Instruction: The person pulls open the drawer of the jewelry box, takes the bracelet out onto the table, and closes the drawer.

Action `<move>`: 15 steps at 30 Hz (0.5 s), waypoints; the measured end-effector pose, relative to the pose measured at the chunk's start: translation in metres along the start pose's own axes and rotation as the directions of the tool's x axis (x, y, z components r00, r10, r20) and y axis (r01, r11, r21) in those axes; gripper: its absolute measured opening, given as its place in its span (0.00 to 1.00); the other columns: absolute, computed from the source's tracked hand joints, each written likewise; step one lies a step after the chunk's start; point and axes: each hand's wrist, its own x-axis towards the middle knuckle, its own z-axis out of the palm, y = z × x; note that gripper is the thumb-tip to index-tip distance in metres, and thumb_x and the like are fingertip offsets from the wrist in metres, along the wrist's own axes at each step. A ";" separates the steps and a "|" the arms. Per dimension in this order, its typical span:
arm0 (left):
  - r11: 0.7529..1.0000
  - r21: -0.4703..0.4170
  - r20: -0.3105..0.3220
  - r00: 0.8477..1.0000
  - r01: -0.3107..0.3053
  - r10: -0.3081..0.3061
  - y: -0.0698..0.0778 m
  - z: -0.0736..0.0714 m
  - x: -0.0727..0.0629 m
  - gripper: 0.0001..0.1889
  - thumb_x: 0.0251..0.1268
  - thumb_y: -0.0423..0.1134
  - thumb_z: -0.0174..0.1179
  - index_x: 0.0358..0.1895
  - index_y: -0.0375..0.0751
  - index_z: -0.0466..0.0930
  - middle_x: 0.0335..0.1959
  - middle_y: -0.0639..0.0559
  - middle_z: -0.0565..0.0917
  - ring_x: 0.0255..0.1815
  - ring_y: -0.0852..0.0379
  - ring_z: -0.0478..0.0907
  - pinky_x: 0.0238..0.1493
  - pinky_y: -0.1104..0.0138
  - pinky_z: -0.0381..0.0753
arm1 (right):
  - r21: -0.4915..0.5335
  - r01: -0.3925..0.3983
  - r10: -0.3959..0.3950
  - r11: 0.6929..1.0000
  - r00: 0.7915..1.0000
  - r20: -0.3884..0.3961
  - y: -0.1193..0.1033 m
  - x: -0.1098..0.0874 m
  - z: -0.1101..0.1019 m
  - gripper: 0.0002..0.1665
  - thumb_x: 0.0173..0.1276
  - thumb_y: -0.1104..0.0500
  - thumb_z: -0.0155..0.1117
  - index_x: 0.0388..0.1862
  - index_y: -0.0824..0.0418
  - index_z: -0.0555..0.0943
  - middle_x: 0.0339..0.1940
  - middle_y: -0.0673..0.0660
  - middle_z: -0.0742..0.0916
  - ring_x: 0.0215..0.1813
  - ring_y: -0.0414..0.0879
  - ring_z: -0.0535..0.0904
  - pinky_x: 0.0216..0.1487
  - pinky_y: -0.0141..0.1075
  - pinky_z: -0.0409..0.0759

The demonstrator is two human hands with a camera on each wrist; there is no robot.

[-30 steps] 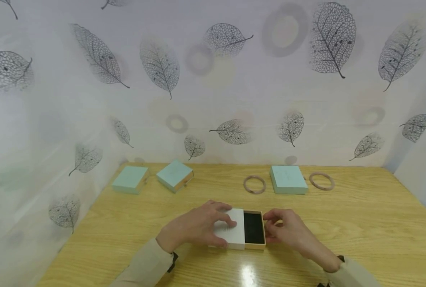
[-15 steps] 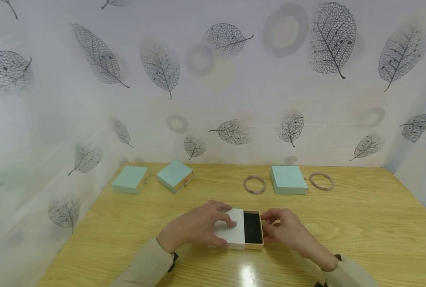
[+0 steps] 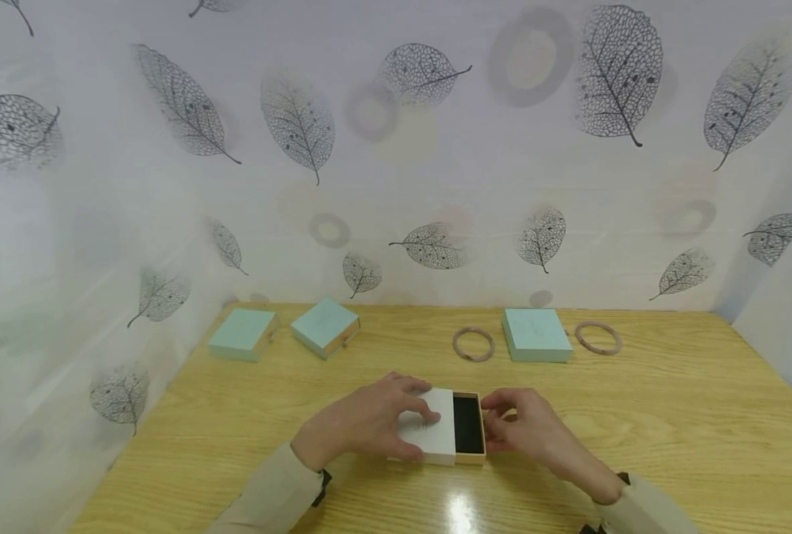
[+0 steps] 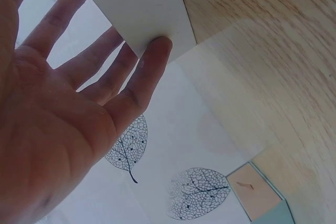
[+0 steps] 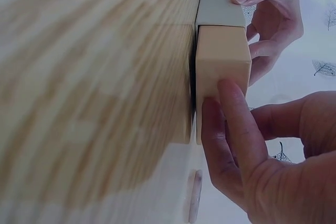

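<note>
A white sliding gift box (image 3: 440, 437) lies on the wooden table, its cream drawer (image 3: 470, 459) with black lining (image 3: 468, 424) partly out to the right. My left hand (image 3: 369, 419) grips the white sleeve, thumb on its near side and fingers over the top and far side. The thumb (image 4: 152, 66) presses against the sleeve's side in the left wrist view. At the drawer's right end, my right hand (image 3: 526, 430) has its fingertips against the outer face. Two of those fingers (image 5: 236, 116) press the drawer's end (image 5: 223, 72) in the right wrist view.
Two light-green boxes (image 3: 244, 334) (image 3: 325, 326) stand at the back left. A third light-green box (image 3: 536, 334) is at the back right, between two pinkish bangles (image 3: 474, 359) (image 3: 598, 349). A leaf-patterned curtain (image 3: 396, 185) hangs along the table's far edge.
The drawer has slid slightly left into the sleeve, and my right hand has moved left with it. My left hand and the sleeve have stayed in place.
</note>
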 end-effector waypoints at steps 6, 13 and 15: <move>1.000 0.003 0.000 1.000 -0.004 0.004 0.000 0.000 0.000 0.23 0.58 0.58 0.73 0.58 0.64 0.85 0.76 0.55 0.72 0.75 0.50 0.68 0.71 0.56 0.77 | 0.011 -0.002 0.002 1.000 1.000 0.009 -0.001 0.000 0.001 0.17 0.71 0.72 0.55 0.57 0.78 0.77 0.42 0.65 0.84 0.39 0.48 0.87 0.39 0.39 0.90; 1.000 -0.006 0.002 1.000 -0.002 0.002 0.000 0.000 0.001 0.23 0.58 0.58 0.73 0.58 0.64 0.85 0.75 0.55 0.72 0.75 0.50 0.68 0.71 0.56 0.76 | 0.008 -0.010 0.010 1.000 1.000 0.001 -0.003 0.001 0.003 0.16 0.71 0.72 0.56 0.56 0.78 0.78 0.42 0.65 0.84 0.38 0.48 0.87 0.38 0.39 0.90; 1.000 -0.005 0.001 1.000 -0.005 0.005 0.000 0.000 0.001 0.23 0.58 0.58 0.73 0.58 0.63 0.85 0.75 0.55 0.72 0.75 0.50 0.68 0.71 0.57 0.77 | 0.007 -0.013 0.013 1.000 1.000 -0.001 -0.003 0.002 0.004 0.16 0.71 0.72 0.56 0.56 0.78 0.78 0.42 0.65 0.84 0.38 0.48 0.87 0.39 0.39 0.90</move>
